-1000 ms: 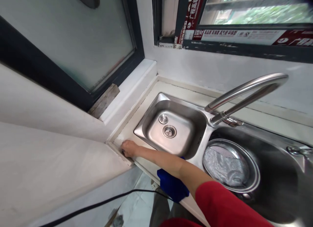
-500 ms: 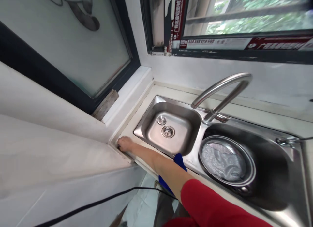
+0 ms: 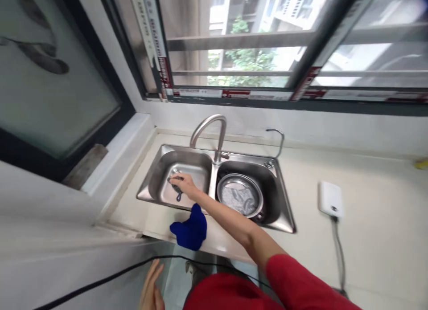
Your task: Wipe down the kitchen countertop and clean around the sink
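Note:
My right hand (image 3: 186, 185) reaches over the left sink basin (image 3: 200, 176), its fingers closed on a small dark grey object with a hanging loop (image 3: 179, 196); its exact kind is unclear. Low in the picture, my left hand (image 3: 152, 287) is held in front of the counter with fingers stretched out and nothing in it. A blue cloth (image 3: 190, 232) lies over the counter's front edge, just below my right forearm. In the right basin (image 3: 274, 203) sits a round metal pan (image 3: 239, 195) with a crumpled silvery grey item in it.
A curved faucet (image 3: 221, 132) rises behind the basins, and a thin second spout (image 3: 281, 140) stands to its right. On the right counter lies a white device (image 3: 330, 198) with a cable. A black cable (image 3: 133, 266) runs across the front. Windows border the counter.
My right hand has moved from the counter's left front corner to above the left basin. The view has swung right and back, bringing my left hand and the white device into sight.

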A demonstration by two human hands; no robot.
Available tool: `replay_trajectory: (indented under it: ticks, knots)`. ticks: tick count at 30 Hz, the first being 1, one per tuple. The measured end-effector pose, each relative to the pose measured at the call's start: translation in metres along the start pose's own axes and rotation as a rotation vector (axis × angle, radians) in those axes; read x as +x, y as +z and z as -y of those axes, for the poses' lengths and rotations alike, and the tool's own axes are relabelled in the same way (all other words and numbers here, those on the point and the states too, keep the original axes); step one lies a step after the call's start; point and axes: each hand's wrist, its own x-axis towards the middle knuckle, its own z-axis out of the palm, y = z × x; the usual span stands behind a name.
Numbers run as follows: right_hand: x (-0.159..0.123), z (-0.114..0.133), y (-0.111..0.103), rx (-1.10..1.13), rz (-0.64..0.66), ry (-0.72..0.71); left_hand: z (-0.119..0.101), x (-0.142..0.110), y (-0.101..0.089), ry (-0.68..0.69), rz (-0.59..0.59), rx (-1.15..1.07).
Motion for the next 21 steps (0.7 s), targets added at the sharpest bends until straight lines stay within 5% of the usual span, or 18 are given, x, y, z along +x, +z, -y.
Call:
replay_trajectory:
  ticks: [5,10,15,18,21]
  knots:
    - [-0.066,0.005,-0.143,0.416,-0.446,0.028,0.015,0.015,0.063,0.204,0.397,-0.2]
    - [-0.172,0.004,-0.234,0.574,-0.912,0.046,0.001,0.026,0.096,0.14,0.611,-0.338]
    - [-0.257,-0.001,-0.272,0.583,-1.112,-0.003,-0.015,0.03,0.133,-0.021,0.644,-0.482]
    - [-0.276,-0.01,-0.276,0.574,-1.111,0.021,-0.016,0.037,0.139,0.221,0.714,-0.383]
    - [-0.271,-0.024,-0.274,0.617,-1.073,0.056,-0.017,0.057,0.132,0.568,0.64,-0.156]
